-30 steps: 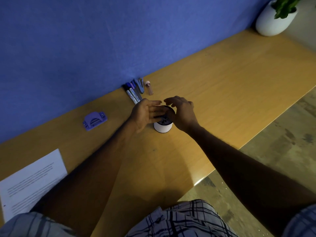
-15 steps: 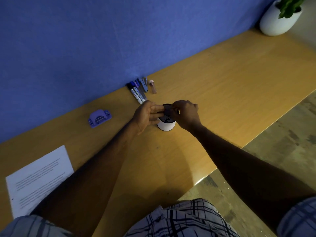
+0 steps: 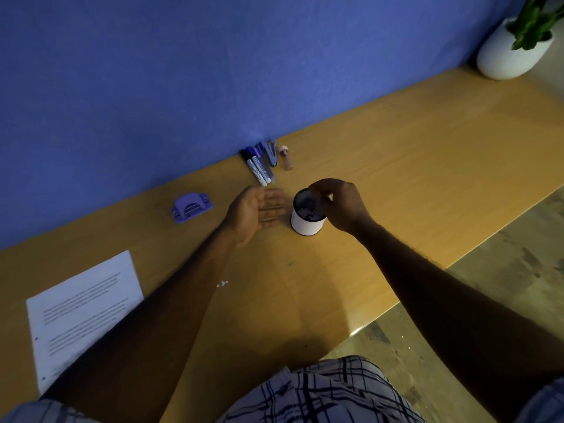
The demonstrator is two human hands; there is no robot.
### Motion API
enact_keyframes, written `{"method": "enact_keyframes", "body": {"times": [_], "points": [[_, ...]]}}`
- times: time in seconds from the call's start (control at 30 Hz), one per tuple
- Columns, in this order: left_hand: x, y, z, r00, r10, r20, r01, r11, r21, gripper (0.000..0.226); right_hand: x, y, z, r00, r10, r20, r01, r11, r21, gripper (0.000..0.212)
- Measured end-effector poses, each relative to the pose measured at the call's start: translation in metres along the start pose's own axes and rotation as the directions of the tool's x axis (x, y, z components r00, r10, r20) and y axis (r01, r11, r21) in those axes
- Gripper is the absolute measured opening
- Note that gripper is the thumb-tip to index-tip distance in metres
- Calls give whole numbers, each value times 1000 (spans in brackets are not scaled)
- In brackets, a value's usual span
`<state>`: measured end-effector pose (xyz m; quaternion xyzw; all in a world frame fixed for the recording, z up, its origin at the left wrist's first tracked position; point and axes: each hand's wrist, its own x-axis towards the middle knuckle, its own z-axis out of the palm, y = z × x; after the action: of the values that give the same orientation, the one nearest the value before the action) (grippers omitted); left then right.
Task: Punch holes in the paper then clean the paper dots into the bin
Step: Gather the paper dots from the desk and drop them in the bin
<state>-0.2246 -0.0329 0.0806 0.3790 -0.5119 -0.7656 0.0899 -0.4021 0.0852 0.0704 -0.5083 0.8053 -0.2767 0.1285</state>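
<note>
Left hand (image 3: 256,210) flat, fingers straight and together, just beside bin (image 3: 305,225). Right hand (image 3: 341,206) over the bin mouth, fingertips bunched; can't tell if it's pinching anything. Few dots (image 3: 222,283) loose on desk (image 3: 396,178) by the left forearm. Near weightless, flyaway, so I'd sweep them into a palm rather than pinch.

white-and-dark plaid clothing (image 3: 320,392); bare forearms (image 3: 158,315)

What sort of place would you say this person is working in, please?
Most likely an office cubicle: a long wooden desk against a blue fabric partition, with markers, a purple hole punch and a printed sheet of paper on it.
</note>
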Motion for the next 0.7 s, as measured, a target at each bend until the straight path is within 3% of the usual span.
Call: {"method": "enact_keyframes", "body": {"times": [0.1, 0.2, 0.4, 0.5, 0.6, 0.7], "points": [[-15, -10, -19, 1000, 13, -23, -15, 997, -81, 53, -13, -19, 2, 994, -72, -81, 76, 996, 53, 30], [-30, -27, -39, 996, -1, -87, -8, 995, -101, 52, -29, -35, 17, 975, -211, -72, 213, 977, 26, 22], [-63, -72, -83, 963, -79, -259, 77, 997, -14, 44, -60, -54, 72, 953, -275, 129, 274, 961, 33, 26], [-83, -103, -106, 935, 6, -354, 50, 987, 150, 36, -73, -60, 98, 931, -278, 235, 280, 960, 26, 29], [-102, -134, -125, 921, 223, -320, -3, 823, 568, 31, -84, -64, 123, 908, -259, 330, 273, 962, 3, 33], [-114, -159, -130, 921, 322, -220, 4, 555, 832, 43, -91, -66, 146, 880, -197, 433, 243, 969, -53, 45]]}}
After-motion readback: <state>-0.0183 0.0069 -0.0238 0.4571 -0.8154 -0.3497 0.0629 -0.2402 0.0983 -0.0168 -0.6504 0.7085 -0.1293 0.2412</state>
